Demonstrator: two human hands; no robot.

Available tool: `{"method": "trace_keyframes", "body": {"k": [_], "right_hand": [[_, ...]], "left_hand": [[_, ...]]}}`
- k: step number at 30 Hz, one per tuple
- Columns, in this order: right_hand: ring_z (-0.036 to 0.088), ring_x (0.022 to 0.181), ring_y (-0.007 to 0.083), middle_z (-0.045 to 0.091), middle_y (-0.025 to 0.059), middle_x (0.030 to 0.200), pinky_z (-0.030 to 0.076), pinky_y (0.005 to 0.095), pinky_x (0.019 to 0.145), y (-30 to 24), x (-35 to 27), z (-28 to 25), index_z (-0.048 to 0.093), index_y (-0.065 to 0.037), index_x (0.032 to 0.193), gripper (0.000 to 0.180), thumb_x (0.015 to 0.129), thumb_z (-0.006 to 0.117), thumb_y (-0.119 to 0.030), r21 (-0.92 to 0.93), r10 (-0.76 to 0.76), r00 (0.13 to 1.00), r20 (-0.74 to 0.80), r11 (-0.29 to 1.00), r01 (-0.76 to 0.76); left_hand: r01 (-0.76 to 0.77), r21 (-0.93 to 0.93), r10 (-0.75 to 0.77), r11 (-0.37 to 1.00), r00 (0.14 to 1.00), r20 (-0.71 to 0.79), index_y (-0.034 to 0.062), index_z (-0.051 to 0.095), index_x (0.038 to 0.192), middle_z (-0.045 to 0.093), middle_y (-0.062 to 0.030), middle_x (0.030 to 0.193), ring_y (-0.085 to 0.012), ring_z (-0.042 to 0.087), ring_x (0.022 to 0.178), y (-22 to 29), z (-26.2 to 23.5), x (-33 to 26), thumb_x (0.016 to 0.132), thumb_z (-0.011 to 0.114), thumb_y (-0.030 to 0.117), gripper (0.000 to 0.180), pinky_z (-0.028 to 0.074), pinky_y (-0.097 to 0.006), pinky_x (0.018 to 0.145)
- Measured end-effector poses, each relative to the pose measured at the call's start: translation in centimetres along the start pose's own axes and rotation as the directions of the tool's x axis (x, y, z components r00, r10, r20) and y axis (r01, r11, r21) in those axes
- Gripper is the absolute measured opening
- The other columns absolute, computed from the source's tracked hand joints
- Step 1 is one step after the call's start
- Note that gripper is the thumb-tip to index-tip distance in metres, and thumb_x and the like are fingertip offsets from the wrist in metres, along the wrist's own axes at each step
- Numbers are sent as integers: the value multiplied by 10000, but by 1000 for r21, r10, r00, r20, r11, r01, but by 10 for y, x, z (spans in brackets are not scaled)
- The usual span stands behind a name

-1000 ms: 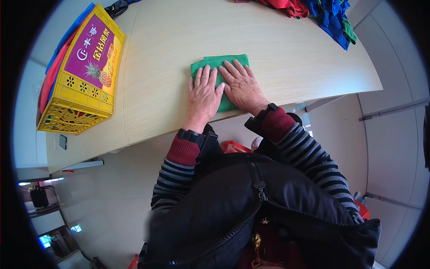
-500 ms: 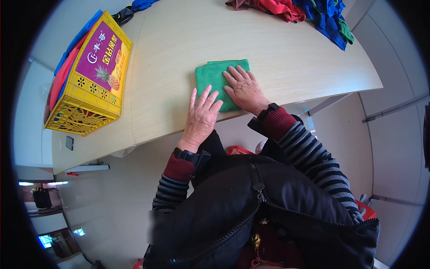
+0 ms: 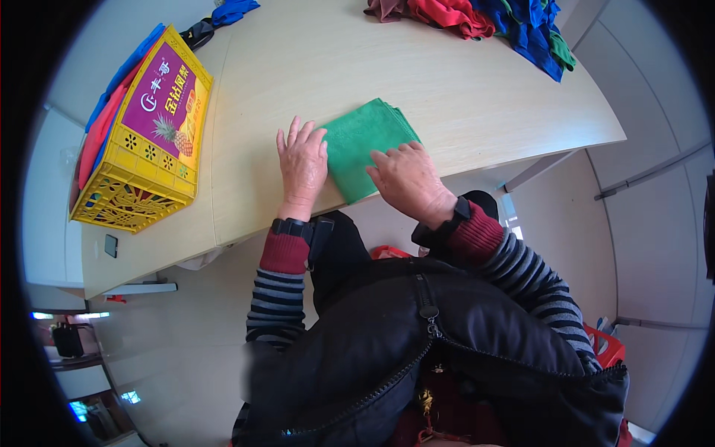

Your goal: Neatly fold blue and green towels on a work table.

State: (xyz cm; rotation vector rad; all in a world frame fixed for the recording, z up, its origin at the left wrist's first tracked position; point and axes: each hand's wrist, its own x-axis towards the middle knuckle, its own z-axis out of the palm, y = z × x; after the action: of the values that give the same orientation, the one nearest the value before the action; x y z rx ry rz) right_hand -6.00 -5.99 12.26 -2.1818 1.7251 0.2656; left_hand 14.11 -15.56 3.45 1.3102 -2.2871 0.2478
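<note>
A green folded cloth (image 3: pixel 357 145) lies turned at an angle near the table's front edge, its layered edges showing at the far right side. At its left edge is my left hand (image 3: pixel 303 167), open, with the fingers stretched out and a little apart. Over the cloth's right near side is my right hand (image 3: pixel 411 179), its fingers loosely bent and the thumb apart from them. The bent fingertips are partly hidden, and no cloth shows between thumb and fingers.
A yellow plastic crate (image 3: pixel 149 138) with blue and red cloths stands on the left of the pale table (image 3: pixel 283 67). Red cloth (image 3: pixel 450 16) and blue cloth (image 3: pixel 532 33) lie heaped at the far right. A small dark flat object (image 3: pixel 111 246) rests near the left front edge.
The green cloth has turned on the table. My left hand has moved left to its edge. My right hand has drawn nearer, its flat fingers now bent.
</note>
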Motion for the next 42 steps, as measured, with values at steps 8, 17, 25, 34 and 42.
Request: {"method": "trace_keyframes", "body": {"k": [8, 17, 25, 34, 42], "right_hand": [[381, 1434, 313, 437, 148, 1527, 297, 488, 1170, 25, 93, 67, 513, -50, 1409, 484, 1046, 422, -357, -126, -286, 716, -637, 955, 270], [271, 1503, 298, 352, 92, 1607, 184, 459, 1233, 41, 98, 70, 404, -92, 1526, 583, 1050, 379, -429, -13, -116, 808, -578, 991, 133], [321, 1475, 318, 371, 109, 1593, 247, 461, 1205, 69, 92, 68, 401, -83, 1519, 570, 1048, 393, -405, 20, -3, 791, -612, 1000, 20], [379, 1431, 340, 426, 130, 1548, 295, 466, 1168, 81, 82, 81, 411, -107, 1507, 547, 1025, 459, -361, 99, 75, 757, -649, 995, -13], [275, 1497, 332, 353, 126, 1597, 224, 530, 1203, 51, 64, 70, 378, -79, 1527, 546, 1047, 439, -331, -117, -53, 781, -622, 993, -26]], "left_hand": [[87, -66, -83, 994, 995, 64, 31, 474, 1434, 406, -141, 1535, -326, 338, 1449, 58, 32, -22, 980, 562, 285, 527, 265, -558, 1171], [116, 12, -116, 993, 972, 205, 25, 382, 1498, 336, -153, 1585, -322, 281, 1485, 54, 19, -28, 1023, 507, 332, 580, 233, -564, 1190], [117, -14, -112, 993, 973, 201, 31, 375, 1506, 324, -152, 1597, -319, 270, 1492, 57, 21, -25, 1027, 494, 341, 583, 221, -564, 1196], [162, -55, -149, 985, 970, 195, 23, 371, 1520, 275, -144, 1638, -299, 216, 1529, 54, 19, -27, 1034, 458, 374, 606, 130, -571, 1223], [138, -108, -123, 985, 983, 135, 6, 439, 1470, 358, -156, 1578, -316, 282, 1493, 46, 11, -34, 1020, 500, 362, 577, 154, -575, 1216]]}}
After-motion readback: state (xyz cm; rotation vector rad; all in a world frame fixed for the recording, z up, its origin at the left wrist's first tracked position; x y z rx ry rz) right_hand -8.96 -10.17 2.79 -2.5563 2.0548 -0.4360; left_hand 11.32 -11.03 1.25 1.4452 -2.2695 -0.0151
